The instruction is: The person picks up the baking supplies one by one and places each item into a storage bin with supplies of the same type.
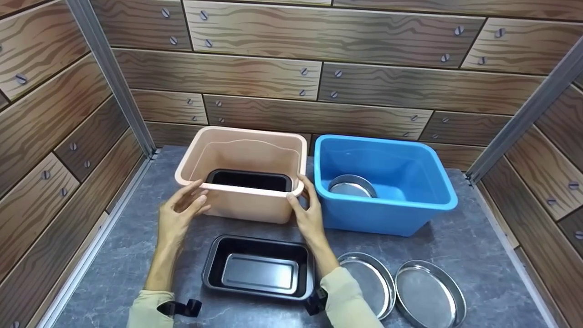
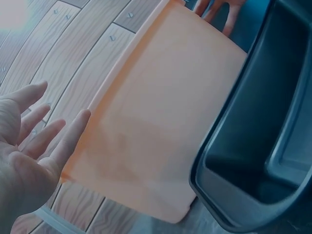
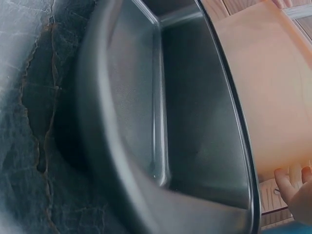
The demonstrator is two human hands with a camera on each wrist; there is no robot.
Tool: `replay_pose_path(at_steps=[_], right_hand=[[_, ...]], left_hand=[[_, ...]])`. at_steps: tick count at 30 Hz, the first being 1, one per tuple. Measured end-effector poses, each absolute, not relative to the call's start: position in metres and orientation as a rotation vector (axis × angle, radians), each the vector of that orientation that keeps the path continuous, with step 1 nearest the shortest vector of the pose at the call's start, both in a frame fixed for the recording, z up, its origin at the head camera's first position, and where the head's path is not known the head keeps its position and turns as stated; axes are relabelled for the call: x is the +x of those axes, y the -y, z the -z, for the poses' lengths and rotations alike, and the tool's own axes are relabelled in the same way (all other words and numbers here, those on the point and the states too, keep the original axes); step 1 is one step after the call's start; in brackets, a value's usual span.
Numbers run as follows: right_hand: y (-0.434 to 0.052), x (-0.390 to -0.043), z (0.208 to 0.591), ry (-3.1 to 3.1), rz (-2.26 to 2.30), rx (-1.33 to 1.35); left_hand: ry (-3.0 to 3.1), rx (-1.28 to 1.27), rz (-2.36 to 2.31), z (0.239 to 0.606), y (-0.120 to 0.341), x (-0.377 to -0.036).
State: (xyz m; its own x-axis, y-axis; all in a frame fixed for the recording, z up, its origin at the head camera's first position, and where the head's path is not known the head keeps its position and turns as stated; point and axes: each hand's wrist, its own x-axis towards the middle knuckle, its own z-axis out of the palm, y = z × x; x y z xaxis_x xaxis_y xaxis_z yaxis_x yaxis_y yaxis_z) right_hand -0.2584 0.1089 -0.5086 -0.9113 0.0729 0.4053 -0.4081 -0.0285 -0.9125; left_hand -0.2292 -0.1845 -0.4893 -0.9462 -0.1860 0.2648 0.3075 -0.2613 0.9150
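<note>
1. Hovering at the near-left corner of the peach bin [image 1: 241, 182], the left hand [image 1: 180, 214] has its fingers straight and spread, grasping nothing; in the left wrist view its fingertips [image 2: 78, 122] lie just beside the bin's wall, and contact cannot be told.
2. Standing on the grey tabletop [image 1: 136, 255], the peach bin holds a black loaf pan [image 1: 249, 180] on its floor.
3. Lying on the table just in front of the bin, between the two forearms, is a second black loaf pan [image 1: 259, 269], open side up.
4. Resting at the bin's near-right corner, the right hand [image 1: 307, 212] curls its thumb over the rim with the fingers down the outer wall, grasping the bin.
5. Sitting just beside the peach bin is a blue bin [image 1: 387, 191] with a round metal pan [image 1: 351, 186] tilted inside.
6. Lying on the table near the right sleeve are two more round metal pans [image 1: 428, 291], overlapping.
</note>
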Motion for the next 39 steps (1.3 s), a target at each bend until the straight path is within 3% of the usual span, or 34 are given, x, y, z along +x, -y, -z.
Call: replay_pose_path(at_steps=[12, 39], right_hand=[[-0.109, -0.258, 0.506, 1.954, -1.998, 0.335], [-0.11, -0.258, 0.507, 1.935, -1.979, 0.352]], left_hand=[[1.813, -0.097, 2.235, 0.506, 0.197, -0.218], [2.296, -0.443, 2.156, 0.536, 0.221, -0.189]])
